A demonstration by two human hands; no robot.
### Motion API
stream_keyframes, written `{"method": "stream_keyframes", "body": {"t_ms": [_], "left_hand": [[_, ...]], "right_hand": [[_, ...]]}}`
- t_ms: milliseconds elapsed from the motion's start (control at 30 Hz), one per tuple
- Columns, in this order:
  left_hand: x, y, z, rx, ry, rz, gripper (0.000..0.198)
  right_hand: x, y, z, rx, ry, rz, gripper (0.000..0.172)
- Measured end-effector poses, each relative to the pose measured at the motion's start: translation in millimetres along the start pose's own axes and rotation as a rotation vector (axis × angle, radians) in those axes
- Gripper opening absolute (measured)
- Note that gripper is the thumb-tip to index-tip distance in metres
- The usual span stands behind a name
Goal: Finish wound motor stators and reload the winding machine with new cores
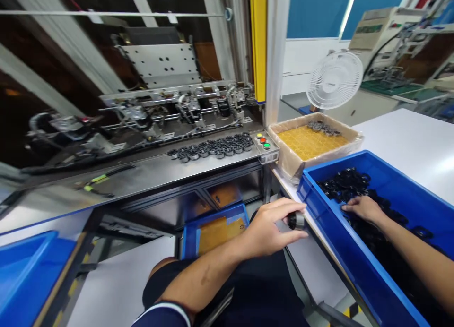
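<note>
My left hand (271,225) is closed around a small black and silver ring-shaped part (296,220), held between thumb and fingers near the left side of the blue bin (358,265). Inside that bin, my right hand (363,208) reaches down among black parts (345,183), its fingertips pressed together; whatever they may pinch is too small to make out. Several similar black rings (213,147) stand in rows on the metal ledge of the machine.
A plastic-lined box (308,142) with grey parts stands behind the bin, near a white fan (334,80). Green-handled pliers (101,179) lie on the ledge, left of the control buttons (263,141). A lower blue bin (191,239) sits beneath the ledge.
</note>
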State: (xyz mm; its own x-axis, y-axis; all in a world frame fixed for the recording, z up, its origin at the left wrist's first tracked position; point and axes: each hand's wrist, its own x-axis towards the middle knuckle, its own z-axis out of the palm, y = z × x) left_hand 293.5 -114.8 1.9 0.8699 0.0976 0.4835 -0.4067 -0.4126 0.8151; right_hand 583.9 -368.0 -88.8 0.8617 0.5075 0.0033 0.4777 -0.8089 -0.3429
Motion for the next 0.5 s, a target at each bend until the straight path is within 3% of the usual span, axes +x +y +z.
{"method": "stream_keyframes", "body": {"t_ms": [100, 200, 267, 333, 400, 500], "left_hand": [[-1, -2, -6.6, -0.056, 0.036, -0.044, 0.044], [-2, -7, -7.8, -0.267, 0.079, -0.192, 0.05], [-4, -10, -4.5, -0.495, 0.096, -0.307, 0.056], [-4, -11, 0.4, -0.678, 0.095, -0.379, 0.062], [-4, -10, 5.5, -0.761, 0.082, -0.392, 0.066], [-4, -6, 12.3, -0.786, 0.057, -0.377, 0.066]], "right_hand": [[9, -9, -27, -0.033, -0.038, -0.072, 0.025], [-1, -46, -57, -0.038, 0.068, -0.15, 0.022], [-30, -86, -68, 0.002, 0.19, -0.253, 0.025], [-70, -129, -71, 0.146, 0.318, -0.599, 0.022], [-107, -164, -67, 0.267, 0.317, -0.846, 0.018], [-133, -190, -58, 0.332, 0.329, -0.974, 0.018]]}}
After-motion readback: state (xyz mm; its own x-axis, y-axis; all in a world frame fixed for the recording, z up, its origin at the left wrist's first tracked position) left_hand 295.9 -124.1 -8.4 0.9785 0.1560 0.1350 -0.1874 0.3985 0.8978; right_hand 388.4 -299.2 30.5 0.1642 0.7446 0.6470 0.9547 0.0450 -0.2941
